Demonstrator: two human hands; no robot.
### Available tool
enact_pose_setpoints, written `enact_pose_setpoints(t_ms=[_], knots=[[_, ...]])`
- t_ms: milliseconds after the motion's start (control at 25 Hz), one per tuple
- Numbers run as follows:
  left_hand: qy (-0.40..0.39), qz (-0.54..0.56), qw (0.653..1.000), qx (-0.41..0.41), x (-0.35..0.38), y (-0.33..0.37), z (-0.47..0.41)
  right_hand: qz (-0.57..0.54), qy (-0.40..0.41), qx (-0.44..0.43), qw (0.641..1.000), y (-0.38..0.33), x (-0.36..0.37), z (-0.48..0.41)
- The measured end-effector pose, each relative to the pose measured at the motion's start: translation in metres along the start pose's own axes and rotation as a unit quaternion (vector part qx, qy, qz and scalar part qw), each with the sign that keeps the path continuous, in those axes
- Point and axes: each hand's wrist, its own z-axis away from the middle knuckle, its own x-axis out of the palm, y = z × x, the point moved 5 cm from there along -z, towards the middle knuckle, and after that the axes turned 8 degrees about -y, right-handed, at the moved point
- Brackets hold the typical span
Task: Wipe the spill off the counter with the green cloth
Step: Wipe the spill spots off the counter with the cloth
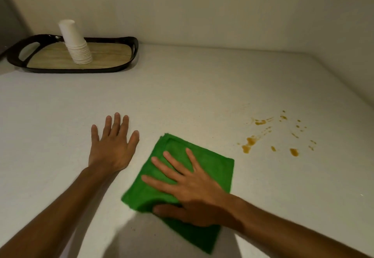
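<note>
Here, two hands were in view, with one folded green cloth (182,179), one tray and one stack of cups. The green cloth was a soft, fuzzy square with a stitched border, and it lay flat on the pale, matte surface (202,96), near the front and a little right of the middle. The right hand (190,193) lay flat on it with fingers spread wide, pressing and not gripping. The left hand (113,146) rested open, palm down, on the bare surface just beside the cloth, holding nothing. The orange-brown spill (271,136) was a group of small drops and thin smears, apart from the cloth on the right. Far left stood an oval black tray (121,41) with a wood-look floor, bearing a tilted stack of white paper cups (74,41).
</note>
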Motion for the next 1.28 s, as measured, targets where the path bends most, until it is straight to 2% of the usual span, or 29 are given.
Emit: enact_pose_setpoints(t_ms=[80, 120, 160, 240, 280, 320, 360, 400, 440, 480, 520, 600, 680, 760, 800, 840, 880, 960, 1040, 1120, 1160, 1200, 1280], knots=[[-0.001, -0.005, 1.000, 0.000, -0.001, 0.001, 0.000, 0.032, -0.006, -0.043, 0.999, 0.031, -0.004, 0.023], [0.001, -0.009, 1.000, 0.000, -0.001, 0.001, 0.000, 0.042, -0.016, -0.031, 0.999, 0.062, -0.014, 0.022], [0.003, -0.010, 1.000, -0.001, -0.002, 0.001, 0.001, 0.048, -0.032, 0.006, 0.998, 0.099, -0.024, 0.015], [0.007, -0.011, 1.000, -0.002, -0.003, 0.002, 0.001, 0.037, -0.053, 0.148, 0.987, 0.186, -0.044, -0.005], [0.009, -0.011, 1.000, -0.002, -0.003, 0.002, 0.001, 0.016, -0.043, 0.247, 0.968, 0.227, -0.054, -0.012], [0.009, -0.012, 1.000, -0.003, -0.003, 0.002, 0.001, -0.024, -0.017, 0.356, 0.934, 0.261, -0.063, -0.018], [0.009, -0.014, 1.000, -0.003, -0.003, 0.003, 0.001, -0.066, 0.007, 0.465, 0.883, 0.283, -0.069, -0.021], [0.012, -0.015, 1.000, -0.002, -0.003, 0.004, 0.001, -0.099, 0.012, 0.544, 0.833, 0.288, -0.072, -0.025], [0.016, -0.013, 1.000, -0.002, -0.003, 0.004, 0.000, -0.115, 0.005, 0.576, 0.809, 0.279, -0.073, -0.036], [0.016, -0.010, 1.000, 0.000, -0.004, 0.003, 0.000, -0.115, -0.002, 0.567, 0.816, 0.261, -0.070, -0.051], [0.014, -0.005, 1.000, 0.003, -0.003, 0.003, -0.001, -0.105, -0.003, 0.524, 0.845, 0.235, -0.066, -0.066], [0.016, -0.005, 1.000, 0.002, -0.002, 0.001, 0.000, -0.074, -0.006, 0.383, 0.921, 0.169, -0.051, -0.079], [0.026, -0.013, 1.000, -0.003, -0.001, 0.001, -0.001, -0.046, -0.017, 0.211, 0.976, 0.102, -0.033, -0.055], [0.028, -0.010, 1.000, -0.004, -0.001, 0.000, -0.002, -0.002, -0.033, 0.064, 0.997, 0.066, -0.013, -0.006], [0.026, -0.009, 1.000, -0.002, -0.001, -0.001, -0.002, 0.012, -0.030, 0.026, 0.999, 0.071, -0.010, 0.018], [0.024, -0.008, 1.000, 0.000, 0.000, -0.002, -0.002, 0.022, -0.024, 0.020, 0.999, 0.091, -0.013, 0.035], [0.023, -0.007, 1.000, 0.003, 0.000, 0.000, -0.001, 0.030, -0.024, 0.055, 0.998, 0.121, -0.018, 0.048], [0.021, -0.004, 1.000, 0.003, -0.002, 0.001, -0.001, 0.023, -0.038, 0.210, 0.977, 0.195, -0.034, 0.055], [0.001, -0.014, 1.000, -0.003, -0.004, 0.004, 0.002, -0.039, -0.032, 0.391, 0.919, 0.257, -0.050, 0.056], [-0.008, -0.022, 1.000, -0.002, -0.011, 0.010, 0.005, -0.099, -0.004, 0.514, 0.852, 0.279, -0.062, 0.053], [-0.002, -0.030, 1.000, 0.004, -0.016, 0.013, 0.004, -0.115, -0.005, 0.531, 0.840, 0.271, -0.064, 0.041], [0.007, -0.037, 0.999, 0.013, -0.022, 0.018, 0.003, -0.118, -0.012, 0.519, 0.847, 0.255, -0.063, 0.026], [0.029, -0.014, 0.998, 0.047, -0.031, 0.032, 0.001, -0.078, -0.021, 0.419, 0.904, 0.196, -0.049, -0.001]])
